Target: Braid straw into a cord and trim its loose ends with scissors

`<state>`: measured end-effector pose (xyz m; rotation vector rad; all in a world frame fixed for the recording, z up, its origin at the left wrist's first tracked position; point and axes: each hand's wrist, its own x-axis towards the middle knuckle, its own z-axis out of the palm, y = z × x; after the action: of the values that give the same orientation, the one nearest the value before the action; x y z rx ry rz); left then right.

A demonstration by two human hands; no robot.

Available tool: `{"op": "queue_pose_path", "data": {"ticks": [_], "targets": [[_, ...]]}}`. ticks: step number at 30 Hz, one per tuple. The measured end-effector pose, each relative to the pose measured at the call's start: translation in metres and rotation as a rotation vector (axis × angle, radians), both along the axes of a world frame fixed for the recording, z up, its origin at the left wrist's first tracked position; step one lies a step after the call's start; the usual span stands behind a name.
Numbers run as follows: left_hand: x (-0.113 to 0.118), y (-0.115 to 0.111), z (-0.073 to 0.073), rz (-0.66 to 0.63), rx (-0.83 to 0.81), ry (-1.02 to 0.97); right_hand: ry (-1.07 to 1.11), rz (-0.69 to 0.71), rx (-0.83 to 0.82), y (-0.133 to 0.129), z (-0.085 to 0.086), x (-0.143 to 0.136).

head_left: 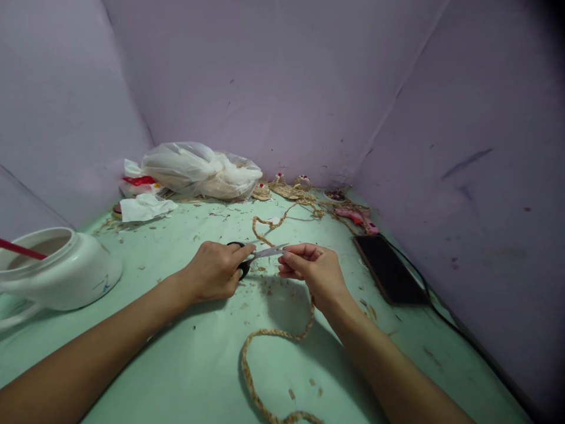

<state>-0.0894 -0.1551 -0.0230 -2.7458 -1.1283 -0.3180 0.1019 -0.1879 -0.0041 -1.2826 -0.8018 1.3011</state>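
Fingers (243, 252) of the left hand (212, 272) are closed on the scissors (266, 252), and those of the right hand (318, 272) seem to pinch the braided cord (276, 334), partly lying on the table (194, 371), for probable trimming, which calls for steady blades.

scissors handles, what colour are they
The handles of the scissors are black, seen best in the head view, though the left hand partly covers them.

Hands: 2, left hand (216, 270) and right hand (318, 274)
Scissors (265, 252): 1 pair
White pot (90, 271): 1
Red stick (22, 249): 1
Big see-through bag (198, 171): 1
Black phone (391, 270): 1
Black wire (463, 334): 1
Straw things with red dots (261, 192): 3 seen
Straw ropes (273, 333): can't tell
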Motion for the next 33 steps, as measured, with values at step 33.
{"op": "queue_pose_path", "data": {"ticks": [33], "targets": [[0.005,-0.008,0.008,0.001,-0.065,-0.01,0.104,0.238,-0.053,0.002,-0.012,0.002]]}}
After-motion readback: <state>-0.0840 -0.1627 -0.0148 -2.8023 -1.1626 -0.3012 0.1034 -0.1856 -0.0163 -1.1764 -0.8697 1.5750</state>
